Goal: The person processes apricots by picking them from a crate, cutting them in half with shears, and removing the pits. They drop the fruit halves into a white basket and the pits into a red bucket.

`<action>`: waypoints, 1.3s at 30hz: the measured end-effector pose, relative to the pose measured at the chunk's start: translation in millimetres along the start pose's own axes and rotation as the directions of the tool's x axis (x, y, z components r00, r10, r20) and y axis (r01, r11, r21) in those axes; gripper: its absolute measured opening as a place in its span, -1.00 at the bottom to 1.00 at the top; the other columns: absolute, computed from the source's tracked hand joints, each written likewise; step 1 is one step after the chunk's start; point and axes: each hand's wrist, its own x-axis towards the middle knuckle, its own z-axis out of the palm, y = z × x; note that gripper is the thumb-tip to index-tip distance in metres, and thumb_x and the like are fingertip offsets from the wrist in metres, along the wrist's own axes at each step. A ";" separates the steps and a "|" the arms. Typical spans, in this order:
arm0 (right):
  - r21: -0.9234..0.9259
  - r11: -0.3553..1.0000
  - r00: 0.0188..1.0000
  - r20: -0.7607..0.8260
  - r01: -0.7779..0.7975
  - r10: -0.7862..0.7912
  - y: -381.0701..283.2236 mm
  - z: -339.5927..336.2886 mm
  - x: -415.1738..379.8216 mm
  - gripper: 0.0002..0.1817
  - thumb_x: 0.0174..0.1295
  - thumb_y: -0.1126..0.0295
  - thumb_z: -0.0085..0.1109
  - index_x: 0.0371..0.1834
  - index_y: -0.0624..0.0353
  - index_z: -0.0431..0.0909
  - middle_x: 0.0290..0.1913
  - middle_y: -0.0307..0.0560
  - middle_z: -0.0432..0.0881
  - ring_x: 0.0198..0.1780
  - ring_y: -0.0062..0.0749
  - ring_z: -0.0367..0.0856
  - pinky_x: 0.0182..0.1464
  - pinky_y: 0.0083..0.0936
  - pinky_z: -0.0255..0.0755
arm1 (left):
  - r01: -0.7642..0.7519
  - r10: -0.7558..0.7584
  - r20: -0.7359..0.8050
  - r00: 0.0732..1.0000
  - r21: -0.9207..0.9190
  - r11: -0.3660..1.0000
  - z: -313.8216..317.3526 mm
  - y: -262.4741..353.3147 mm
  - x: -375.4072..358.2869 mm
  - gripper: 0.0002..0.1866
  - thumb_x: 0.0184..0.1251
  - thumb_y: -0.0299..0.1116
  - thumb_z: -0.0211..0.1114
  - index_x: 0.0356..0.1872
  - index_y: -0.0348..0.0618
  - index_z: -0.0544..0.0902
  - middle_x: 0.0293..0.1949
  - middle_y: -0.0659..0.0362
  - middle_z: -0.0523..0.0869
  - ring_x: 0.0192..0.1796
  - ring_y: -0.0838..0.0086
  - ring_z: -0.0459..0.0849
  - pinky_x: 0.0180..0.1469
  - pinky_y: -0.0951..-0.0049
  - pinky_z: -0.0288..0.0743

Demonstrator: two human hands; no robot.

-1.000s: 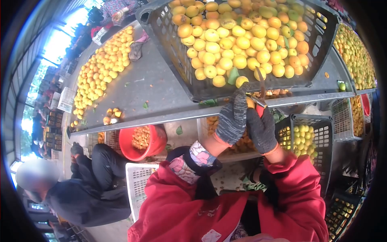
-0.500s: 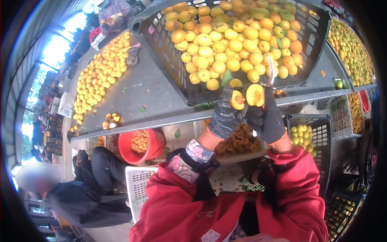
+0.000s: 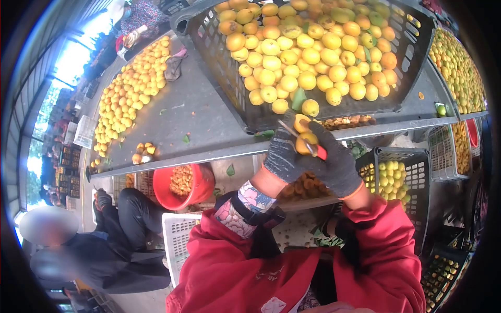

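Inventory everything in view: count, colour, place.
Table: one, grey, across the middle.
Large crate: one, black, on the table.
Crate fruit: many, yellow to orange, inside it.
Left heap: many, yellow, on the table.
Right heap: many, green to orange, far right.
Cloth: one, greyish, beside the left heap.
Bucket: one, red, below the table.
Lower crates: at least two, black, right.
Baskets: several, whitish, left, centre and right.
Other people: at least two, dark or patterned clothes, left.
Knife: one, red handle, centre.
Held fruit: two pieces, yellowish, centre.
Left hand: one, grey glove, on held fruit.
Right hand: one, grey glove, on the knife.
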 end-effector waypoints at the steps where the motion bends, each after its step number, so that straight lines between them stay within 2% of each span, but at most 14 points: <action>1: 0.064 0.998 1.000 -0.013 0.000 0.000 0.0 -2.0 0.2 -0.36 0.11 0.23 0.46 0.26 0.17 0.48 -0.12 0.05 0.71 -0.13 -0.22 0.72 -0.11 -0.35 0.56 | 0.058 -0.056 0.025 0.998 -0.117 0.991 -1.3 0.2 -0.4 -0.34 0.32 -0.18 0.38 0.33 -0.26 0.34 0.09 0.07 0.58 0.16 0.39 0.56 0.24 0.36 0.49; 5: 0.465 0.869 0.973 -0.061 -0.171 0.224 -10.5 -34.8 6.2 -0.66 0.24 0.31 0.33 0.00 0.24 0.53 -0.33 -0.19 0.58 -0.36 -0.53 0.55 -0.32 -0.53 0.45 | 0.314 -0.377 0.102 0.921 -0.765 0.562 17.7 -1.3 -3.3 -0.57 0.48 -0.19 0.21 0.17 -0.28 0.43 -0.06 0.09 0.63 -0.05 0.41 0.63 0.05 0.40 0.58; 8: 0.785 0.616 0.942 -0.159 -0.060 0.295 -8.8 -43.5 22.4 -0.79 0.43 0.23 0.10 -0.29 0.12 0.45 -0.49 -0.34 0.34 -0.47 -0.62 0.35 -0.46 -0.63 0.24 | 0.380 -0.246 0.290 0.925 -0.672 0.635 22.7 -0.8 -5.0 -0.65 0.64 -0.15 -0.05 0.04 -0.28 0.48 -0.22 0.11 0.67 -0.29 0.43 0.66 -0.13 0.42 0.61; 12: 0.993 0.106 0.932 -0.083 0.048 0.354 3.3 -55.6 25.3 -0.62 0.48 0.05 0.01 -0.44 0.03 0.34 -0.56 -0.37 0.24 -0.57 -0.60 0.23 -0.51 -0.60 0.16 | 0.585 -0.274 0.516 0.811 -0.720 0.373 33.1 17.9 1.9 -0.50 0.68 -0.02 -0.27 -0.01 -0.25 0.50 -0.36 0.09 0.67 -0.43 0.41 0.64 -0.23 0.42 0.61; 15: 0.996 0.077 0.932 -0.070 0.046 0.357 6.8 -57.2 23.4 -0.59 0.50 0.01 -0.01 -0.49 -0.03 0.31 -0.61 -0.39 0.15 -0.61 -0.61 0.15 -0.56 -0.59 0.06 | 0.284 -0.144 0.341 0.929 -0.404 0.870 46.1 -1.0 -19.4 -0.50 0.57 -0.34 0.04 0.43 -0.30 0.27 0.17 0.05 0.60 0.15 0.33 0.60 0.26 0.34 0.46; 21: 0.978 0.205 0.843 -0.130 0.023 0.523 -2.7 -50.4 21.7 -0.56 0.52 0.01 -0.06 -0.54 -0.09 0.27 -0.66 -0.42 0.11 -0.67 -0.66 0.05 -0.64 -0.64 -0.04 | 0.035 0.004 0.291 0.957 -0.130 0.991 56.4 -7.1 -28.2 -0.49 0.50 -0.48 0.00 0.44 -0.28 0.26 0.28 -0.06 0.52 0.27 0.15 0.53 0.34 0.24 0.38; 23: 0.978 0.208 0.800 -0.105 -0.026 0.591 8.8 -43.2 17.5 -0.60 0.53 0.03 -0.06 -0.51 -0.12 0.27 -0.64 -0.45 0.14 -0.66 -0.70 0.10 -0.63 -0.67 0.00 | 0.393 -0.254 0.337 0.907 -0.457 0.798 65.4 -34.7 -39.5 -0.67 0.48 -0.43 0.11 0.20 -0.27 0.47 0.03 0.08 0.62 0.07 0.36 0.60 0.21 0.33 0.48; 24: 0.977 0.207 0.776 -0.092 -0.050 0.624 16.0 -39.7 16.4 -0.62 0.53 0.04 -0.07 -0.50 -0.14 0.28 -0.63 -0.47 0.15 -0.65 -0.72 0.12 -0.62 -0.68 0.03 | 0.272 -0.165 0.314 0.935 -0.333 0.903 59.5 -39.5 -43.6 -0.64 0.49 -0.43 0.09 0.25 -0.27 0.44 0.04 0.04 0.61 0.08 0.30 0.60 0.22 0.29 0.47; 26: 0.674 0.739 0.839 -0.399 -0.004 0.369 33.5 -37.9 6.2 -0.75 0.49 0.10 0.01 -0.34 -0.08 0.37 -0.54 -0.43 0.29 -0.57 -0.71 0.27 -0.57 -0.67 0.13 | -0.274 0.238 0.206 0.949 0.172 0.946 52.4 -31.4 -42.4 -0.58 0.51 -0.43 0.02 0.33 -0.27 0.38 0.05 -0.03 0.59 0.06 0.16 0.61 0.23 0.22 0.46; 27: 0.667 0.745 0.825 -0.419 -0.005 0.380 30.1 -39.6 9.7 -0.75 0.48 0.12 0.02 -0.33 -0.04 0.41 -0.54 -0.43 0.33 -0.57 -0.72 0.29 -0.57 -0.66 0.15 | 0.059 -0.042 0.200 0.979 -0.082 0.995 53.1 -9.8 -33.3 -0.64 0.55 -0.36 0.01 0.25 -0.29 0.42 -0.01 0.00 0.59 0.01 0.20 0.60 0.18 0.24 0.48; 31: 0.905 0.423 0.858 -0.181 -0.047 0.481 -0.5 -52.3 17.4 -0.70 0.46 0.14 0.03 -0.34 0.09 0.54 -0.54 -0.42 0.43 -0.55 -0.74 0.33 -0.54 -0.63 0.18 | 0.000 -0.013 0.082 0.997 0.155 0.988 62.5 1.5 -22.7 -0.62 0.63 -0.11 -0.06 -0.02 -0.27 0.51 -0.21 0.12 0.58 -0.14 0.37 0.53 -0.01 0.33 0.45; 33: 0.692 0.704 0.829 -0.480 0.157 0.287 6.4 -30.7 19.7 -0.70 0.46 0.15 0.04 -0.36 0.10 0.53 -0.54 -0.43 0.41 -0.56 -0.74 0.31 -0.54 -0.65 0.16 | 0.178 -0.185 0.097 0.978 0.073 0.981 52.3 -7.1 -31.8 -0.65 0.48 -0.41 0.01 0.21 -0.31 0.39 -0.07 -0.01 0.58 -0.06 0.22 0.56 0.07 0.24 0.47; 36: 0.971 0.235 0.826 -0.157 0.030 0.541 -3.3 -40.8 18.3 -0.76 0.44 0.21 0.09 -0.34 0.11 0.51 -0.54 -0.43 0.41 -0.56 -0.73 0.32 -0.54 -0.63 0.19 | 0.449 -0.425 0.213 0.880 -0.081 0.890 39.8 -18.7 -35.8 -0.43 0.34 -0.67 0.09 0.40 -0.34 0.30 0.05 -0.12 0.58 0.01 0.09 0.60 0.16 0.17 0.50; 39: 0.954 0.295 0.804 -0.221 0.059 0.551 4.5 -42.7 14.2 -0.78 0.38 0.21 0.18 -0.23 0.14 0.56 -0.44 -0.34 0.53 -0.41 -0.61 0.48 -0.38 -0.56 0.35 | -0.043 0.004 0.281 0.960 0.131 0.991 36.7 -26.5 -27.7 -0.53 0.38 -0.58 0.12 0.32 -0.33 0.37 -0.04 -0.06 0.62 -0.04 0.15 0.61 0.16 0.22 0.49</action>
